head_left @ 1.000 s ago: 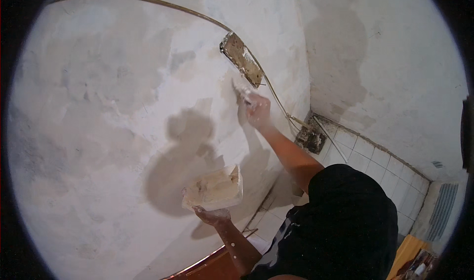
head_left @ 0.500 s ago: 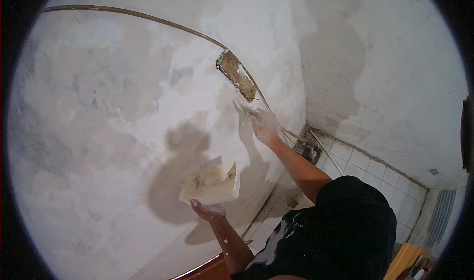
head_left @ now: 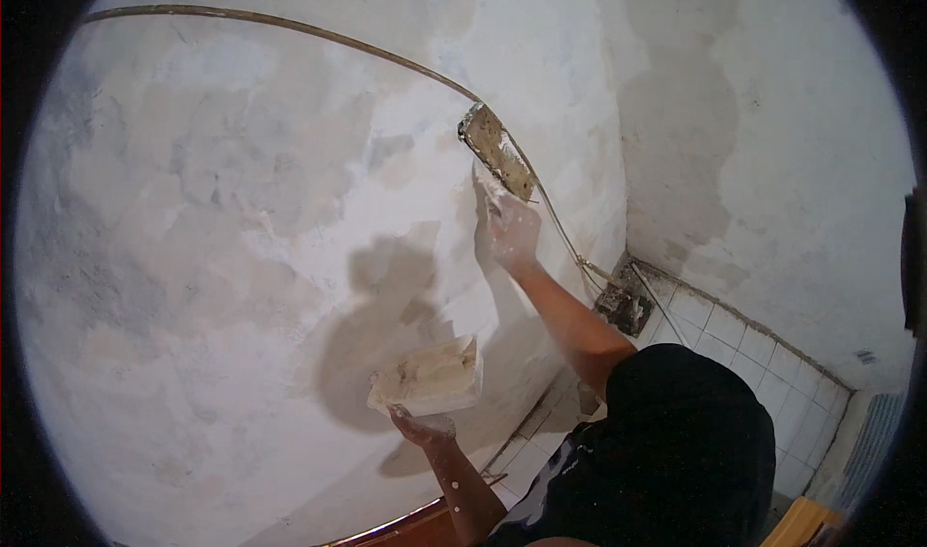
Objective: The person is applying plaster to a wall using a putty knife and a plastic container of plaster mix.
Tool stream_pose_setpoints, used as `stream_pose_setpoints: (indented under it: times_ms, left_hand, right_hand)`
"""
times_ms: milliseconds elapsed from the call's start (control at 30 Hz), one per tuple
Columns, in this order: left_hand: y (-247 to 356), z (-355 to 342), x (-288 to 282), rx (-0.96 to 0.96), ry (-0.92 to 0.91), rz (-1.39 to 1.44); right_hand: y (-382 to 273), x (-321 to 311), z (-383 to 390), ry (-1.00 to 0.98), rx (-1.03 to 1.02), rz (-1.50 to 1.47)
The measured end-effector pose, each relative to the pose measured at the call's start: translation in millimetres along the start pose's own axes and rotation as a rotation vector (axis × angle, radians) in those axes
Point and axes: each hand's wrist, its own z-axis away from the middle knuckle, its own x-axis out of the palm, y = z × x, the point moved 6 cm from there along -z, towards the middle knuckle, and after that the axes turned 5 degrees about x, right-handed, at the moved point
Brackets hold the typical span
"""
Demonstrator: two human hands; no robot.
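Observation:
My left hand (head_left: pixel 423 427) is closed on the lower edge of a whitish rectangular tub (head_left: pixel 462 391), tilted so its inside shows pale paste smeared within. Higher up, my right hand (head_left: pixel 514 230) is closed round what looks like a putty knife (head_left: pixel 490 182), its blade close to the wall. Most of that tool is hidden by my fingers, and whether the blade touches the wall I cannot tell. White paste coats the fingers. Just right of the tool, a worn brown rectangular board (head_left: pixel 497 151) with white smears is fixed to the wall (head_left: pixel 280 180).
A brown pipe or cable (head_left: pixel 290 33) curves across the wall, past the board and down to a dark, rough recess (head_left: pixel 623 308) near the corner. White tiles (head_left: pixel 724 335) line the lower right. A reddish-brown edge (head_left: pixel 415 528) and a yellow object (head_left: pixel 801 526) sit at the bottom.
My right hand with the tool has moved up and left relative to the board, now alongside its lower left edge. The whole view has shifted slightly; my left hand still holds the tub.

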Motion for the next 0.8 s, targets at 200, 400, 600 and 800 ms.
stream_pose_setpoints:
  times_ms: [200,400,600,800]
  left_hand:
    - [2.5,-1.6,19.9,0.017,-0.047,0.094]
    - [16.2,-5.5,45.8,0.089,-0.119,0.204]
    - [4.8,7.6,32.9,0.019,-0.035,0.163]
    - [-7.1,11.3,-5.4,-0.008,0.007,0.212]
  right_hand:
    - [-53.6,-6.3,49.4,-0.440,-0.212,-0.322]
    - [-18.7,-9.9,38.7,-0.568,0.157,-0.461]
    - [-18.0,-24.9,-30.6,-0.059,-0.020,-0.125]
    - [-47.8,-6.8,-59.3,0.068,-0.039,0.087]
